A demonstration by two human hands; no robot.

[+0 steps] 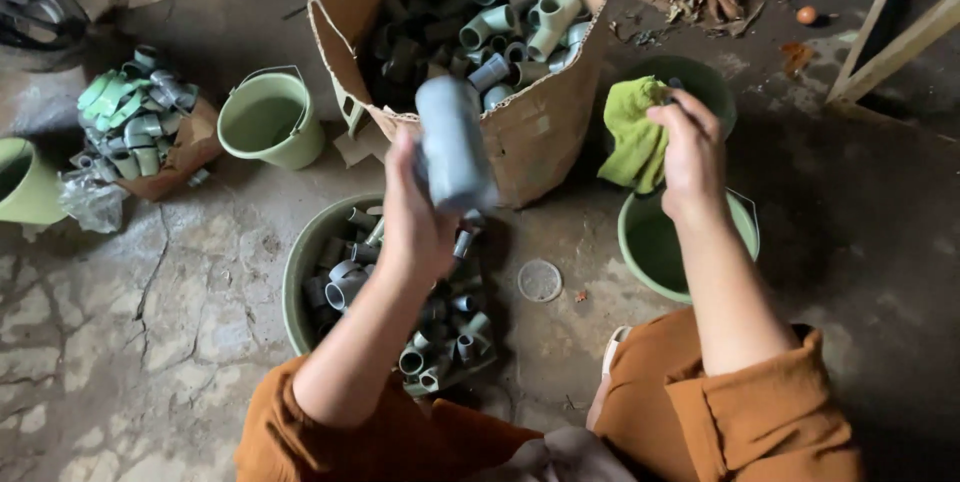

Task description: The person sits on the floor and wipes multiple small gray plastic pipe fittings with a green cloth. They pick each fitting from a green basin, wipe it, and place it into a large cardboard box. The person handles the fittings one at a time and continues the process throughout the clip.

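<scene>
Cracked concrete floor (120, 342), cluttered. Left hand (415, 227) grips grey pipe fitting (453, 142) upright above basin (296, 272) of fittings; right hand (690, 152) clutches green cloth (632, 137) over bucket (650, 242). Best wiped with fitting held firm, turning it. Cardboard box (540, 132) behind.

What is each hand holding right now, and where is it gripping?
Left hand grips a grey pipe piece by its lower end. Right hand pinches a green cloth at its upper edge.
</scene>
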